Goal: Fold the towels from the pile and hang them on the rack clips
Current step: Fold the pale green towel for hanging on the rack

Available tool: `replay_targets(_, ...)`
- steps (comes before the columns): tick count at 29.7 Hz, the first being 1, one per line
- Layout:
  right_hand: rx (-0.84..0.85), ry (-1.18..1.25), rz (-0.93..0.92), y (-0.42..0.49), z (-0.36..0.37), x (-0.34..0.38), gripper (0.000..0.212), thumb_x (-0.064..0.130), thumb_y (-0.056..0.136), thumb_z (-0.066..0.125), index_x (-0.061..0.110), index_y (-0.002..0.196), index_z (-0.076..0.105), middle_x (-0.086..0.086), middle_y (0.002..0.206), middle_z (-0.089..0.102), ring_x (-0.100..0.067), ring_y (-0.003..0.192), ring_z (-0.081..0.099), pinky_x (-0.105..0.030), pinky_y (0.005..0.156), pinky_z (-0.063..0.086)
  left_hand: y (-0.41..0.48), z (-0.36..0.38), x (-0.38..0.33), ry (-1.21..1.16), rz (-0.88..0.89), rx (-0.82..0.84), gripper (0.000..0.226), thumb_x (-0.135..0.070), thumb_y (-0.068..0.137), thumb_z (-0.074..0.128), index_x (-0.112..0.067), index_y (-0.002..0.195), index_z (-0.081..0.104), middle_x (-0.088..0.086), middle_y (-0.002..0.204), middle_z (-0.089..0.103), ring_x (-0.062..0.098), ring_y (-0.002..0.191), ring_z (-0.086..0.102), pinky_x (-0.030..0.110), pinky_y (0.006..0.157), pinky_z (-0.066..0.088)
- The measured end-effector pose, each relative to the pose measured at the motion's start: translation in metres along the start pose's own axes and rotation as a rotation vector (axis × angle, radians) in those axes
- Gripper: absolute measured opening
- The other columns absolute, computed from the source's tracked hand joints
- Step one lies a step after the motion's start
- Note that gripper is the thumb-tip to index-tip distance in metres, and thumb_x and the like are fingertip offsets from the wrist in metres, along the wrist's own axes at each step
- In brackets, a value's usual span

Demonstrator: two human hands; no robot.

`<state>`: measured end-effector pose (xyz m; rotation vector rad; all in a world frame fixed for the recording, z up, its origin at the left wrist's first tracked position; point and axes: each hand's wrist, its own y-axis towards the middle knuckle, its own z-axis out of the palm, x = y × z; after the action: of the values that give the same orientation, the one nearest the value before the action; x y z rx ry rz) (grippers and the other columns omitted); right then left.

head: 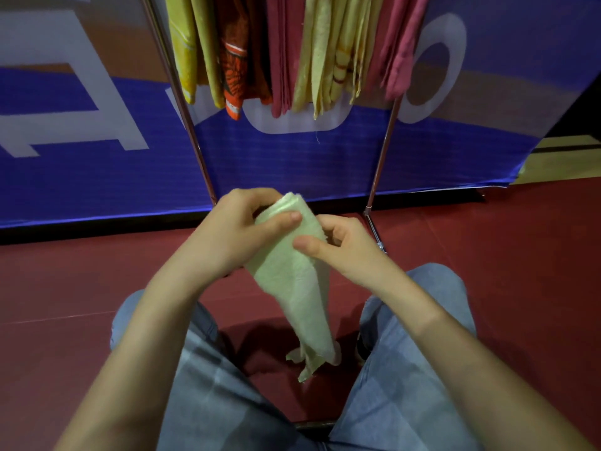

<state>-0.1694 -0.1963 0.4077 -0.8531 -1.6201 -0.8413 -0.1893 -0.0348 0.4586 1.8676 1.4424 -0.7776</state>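
A pale green towel, folded into a long narrow strip, hangs down between my knees in the middle of the head view. My left hand grips its folded top end, thumb lying across the front. My right hand pinches the towel's right edge just below, thumb on the cloth. Above, several folded towels hang from the rack: yellow, orange patterned, dark pink, pale yellow and pink. The clips and the pile are out of view.
The rack's two metal legs slant down to the dark red floor. A blue and white banner stands behind the rack. My knees in grey-blue trousers are on either side of the hanging towel.
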Motion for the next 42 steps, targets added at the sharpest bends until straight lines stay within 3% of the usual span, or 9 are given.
replay_targets(6,0.108,0.107,0.12,-0.006,-0.007,-0.027,0.021,0.039,0.071,0.064,0.022,0.082,0.059,0.024,0.064,0.067,0.011,0.063,0.059,-0.006,0.06,0.045,0.013,-0.029,-0.031,0.092,0.146,-0.182,0.034,-0.041,0.075,0.053,-0.008,0.078,0.062,0.015,0.07,0.06,0.02,0.061,0.055,0.032,0.054,0.041)
replay_targets(12,0.133,0.087,0.211,0.003,-0.006,-0.042,0.069,0.076,0.047,0.064,0.015,0.08,0.065,0.017,0.066,0.065,0.005,0.065,0.055,-0.01,0.06,0.043,0.022,-0.082,-0.049,0.093,0.255,-0.42,0.013,-0.041,0.078,0.057,-0.033,0.067,0.054,0.007,0.068,0.054,0.003,0.056,0.045,0.025,0.052,0.039)
replay_targets(18,0.088,0.051,0.179,0.002,-0.01,-0.06,0.081,0.065,0.054,0.069,-0.009,0.086,0.059,0.002,0.072,0.058,0.002,0.062,0.051,-0.013,0.057,0.04,0.013,-0.089,0.0,0.174,-0.011,-0.438,0.031,-0.039,0.075,0.055,-0.01,0.083,0.06,0.022,0.077,0.06,0.026,0.071,0.055,0.048,0.07,0.049)
replay_targets(24,0.157,0.028,0.187,0.003,-0.01,-0.045,0.073,0.055,0.066,0.067,-0.015,0.078,0.051,-0.006,0.069,0.043,-0.014,0.059,0.04,-0.021,0.054,0.031,0.001,-0.041,0.048,0.37,-0.206,-0.159,0.017,-0.023,0.083,0.06,-0.006,0.08,0.057,0.008,0.067,0.057,0.029,0.067,0.05,0.028,0.057,0.039)
replay_targets(28,0.227,0.098,0.226,0.005,-0.01,-0.026,0.029,0.031,0.073,0.061,0.002,0.075,0.062,0.009,0.061,0.057,0.001,0.056,0.05,-0.011,0.053,0.038,-0.003,0.008,0.046,-0.06,-0.081,0.141,0.013,-0.038,0.088,0.05,-0.029,0.085,0.059,-0.008,0.085,0.065,-0.008,0.078,0.057,0.01,0.073,0.043)
replay_targets(30,0.254,0.107,0.208,0.005,-0.009,-0.02,0.043,0.046,0.067,0.07,0.004,0.075,0.061,0.006,0.065,0.06,-0.004,0.061,0.053,-0.012,0.056,0.04,-0.003,0.03,0.041,-0.222,-0.025,0.214,0.04,-0.05,0.086,0.042,-0.016,0.088,0.063,0.005,0.085,0.066,-0.002,0.08,0.056,0.019,0.077,0.045)
replay_targets(32,0.279,0.102,0.203,0.005,-0.012,-0.018,0.071,0.06,0.058,0.071,-0.005,0.086,0.06,-0.008,0.073,0.056,-0.016,0.067,0.051,-0.018,0.058,0.04,-0.001,0.044,0.036,-0.333,-0.013,0.193,0.057,-0.054,0.08,0.037,-0.002,0.085,0.058,0.012,0.078,0.058,0.01,0.075,0.051,0.028,0.072,0.044)
replay_targets(36,0.312,0.165,0.255,-0.001,-0.02,-0.015,0.028,0.036,0.073,0.064,0.009,0.082,0.066,0.006,0.07,0.068,-0.006,0.066,0.062,-0.016,0.063,0.048,0.004,0.054,0.029,-0.42,-0.028,0.105,0.054,-0.057,0.075,0.04,-0.005,0.065,0.046,-0.001,0.062,0.041,0.008,0.059,0.038,0.02,0.055,0.033)
replay_targets(42,0.389,0.182,0.292,-0.009,-0.016,-0.022,0.042,0.063,0.052,0.068,0.022,0.06,0.064,0.017,0.052,0.061,0.006,0.052,0.053,-0.007,0.054,0.038,0.012,0.039,0.012,-0.461,0.007,-0.081,0.047,-0.042,0.08,0.053,-0.018,0.042,0.042,-0.009,0.035,0.039,0.0,0.037,0.032,0.01,0.042,0.026)
